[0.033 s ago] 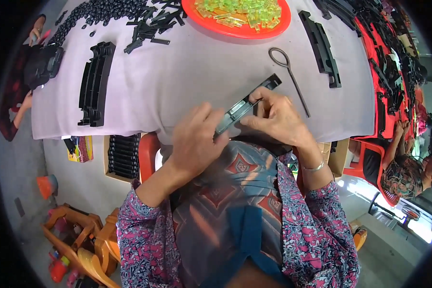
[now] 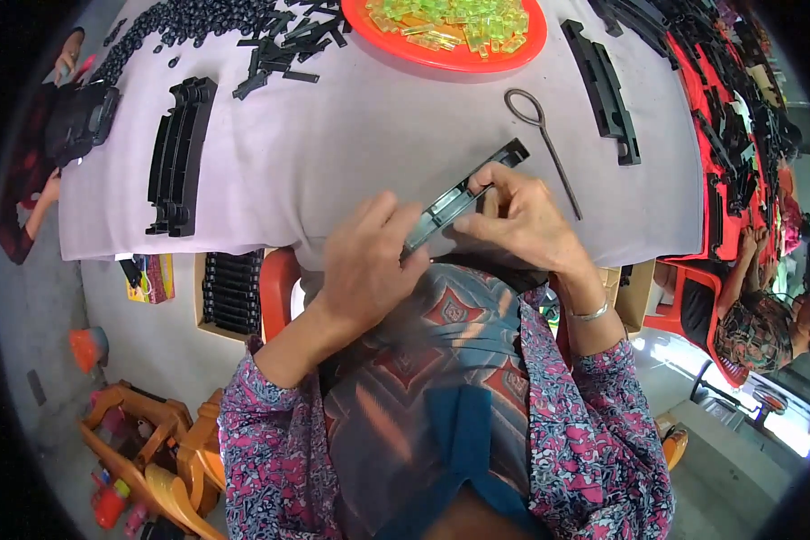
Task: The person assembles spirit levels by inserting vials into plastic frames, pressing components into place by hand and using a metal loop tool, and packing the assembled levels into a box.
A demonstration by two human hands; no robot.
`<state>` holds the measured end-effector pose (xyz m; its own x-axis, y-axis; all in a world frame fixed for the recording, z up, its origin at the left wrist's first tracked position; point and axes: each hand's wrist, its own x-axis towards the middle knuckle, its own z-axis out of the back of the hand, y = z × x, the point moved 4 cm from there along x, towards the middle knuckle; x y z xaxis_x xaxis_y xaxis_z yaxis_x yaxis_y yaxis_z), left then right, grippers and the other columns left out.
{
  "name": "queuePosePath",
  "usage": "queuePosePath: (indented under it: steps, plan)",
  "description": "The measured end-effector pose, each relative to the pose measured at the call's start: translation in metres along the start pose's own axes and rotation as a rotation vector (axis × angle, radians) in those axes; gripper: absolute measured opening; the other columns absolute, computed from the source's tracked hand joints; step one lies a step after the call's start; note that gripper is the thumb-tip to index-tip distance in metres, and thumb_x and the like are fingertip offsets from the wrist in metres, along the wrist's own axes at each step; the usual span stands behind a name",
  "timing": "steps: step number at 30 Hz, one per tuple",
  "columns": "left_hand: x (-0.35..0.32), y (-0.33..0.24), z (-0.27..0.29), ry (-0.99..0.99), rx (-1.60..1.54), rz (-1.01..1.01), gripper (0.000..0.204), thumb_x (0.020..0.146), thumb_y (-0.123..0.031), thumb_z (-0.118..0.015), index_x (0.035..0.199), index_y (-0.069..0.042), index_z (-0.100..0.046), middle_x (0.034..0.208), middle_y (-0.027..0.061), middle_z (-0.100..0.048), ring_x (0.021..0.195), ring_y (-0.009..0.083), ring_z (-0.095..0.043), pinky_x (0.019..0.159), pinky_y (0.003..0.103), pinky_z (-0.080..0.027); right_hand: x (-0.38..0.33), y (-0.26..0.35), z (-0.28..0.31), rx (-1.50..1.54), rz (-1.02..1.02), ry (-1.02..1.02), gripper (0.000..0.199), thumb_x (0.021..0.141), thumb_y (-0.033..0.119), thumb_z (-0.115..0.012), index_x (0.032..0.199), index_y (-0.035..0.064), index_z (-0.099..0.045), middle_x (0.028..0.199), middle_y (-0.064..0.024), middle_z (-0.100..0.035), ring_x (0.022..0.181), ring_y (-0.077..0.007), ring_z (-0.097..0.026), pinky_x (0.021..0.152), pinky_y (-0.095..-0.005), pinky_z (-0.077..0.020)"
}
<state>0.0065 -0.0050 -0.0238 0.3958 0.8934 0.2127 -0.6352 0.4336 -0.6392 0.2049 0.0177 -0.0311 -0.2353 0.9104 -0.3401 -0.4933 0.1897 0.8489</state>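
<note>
In the head view, a narrow black plastic channel-shaped strip (image 2: 450, 205) is held slantwise above the near edge of the pale lilac cloth-covered tabletop (image 2: 270, 171), its far end pointing up and to the right. The left hand (image 2: 369, 261) pinches the strip's lower end between thumb and fingers. The right hand (image 2: 529, 225) is at the upper half, its curled index finger on the strip and its thumb close to the near side; whether those two are pressed together on anything cannot be told.

Just right of the strip lies a dark metal rod with a looped end (image 2: 560, 166). Beyond it stands a round red plastic plate (image 2: 459, 66) heaped with clear yellow-green plastic pieces (image 2: 486, 31). One long black ribbed plastic part (image 2: 182, 157) lies well to the left, and a slimmer long black plastic part (image 2: 603, 90) lies to the right. Near the far left edge are a pile of small black rounded pieces (image 2: 193, 20) and a scatter of flat black plastic strips (image 2: 292, 40).
</note>
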Motion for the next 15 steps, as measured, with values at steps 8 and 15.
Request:
queuePosePath:
  steps: [8,15]
  plan:
    - [0.001,0.003,0.005,-0.037,0.031,0.008,0.031,0.072,-0.01,-0.071,0.102,-0.007,-0.063,0.093,0.0089,-0.054,0.087,0.0303,-0.058,0.069,0.043,-0.049,-0.008,0.005,-0.006,0.258,-0.023,0.019,0.03,0.08,0.0,-0.077,0.104,-0.0027,-0.058,0.064,0.006,-0.049,0.061,-0.0008,-0.043,0.056,-0.0205,-0.0345]
    - [0.007,0.012,0.009,0.007,0.066,-0.054,0.031,0.075,-0.008,-0.068,0.106,-0.008,-0.064,0.096,0.0072,-0.056,0.094,0.0294,-0.056,0.077,0.042,-0.044,-0.032,0.019,-0.008,0.18,-0.107,-0.01,0.039,0.079,0.003,-0.079,0.113,-0.0037,-0.059,0.062,0.0028,-0.052,0.059,-0.0026,-0.047,0.054,-0.0212,-0.0381]
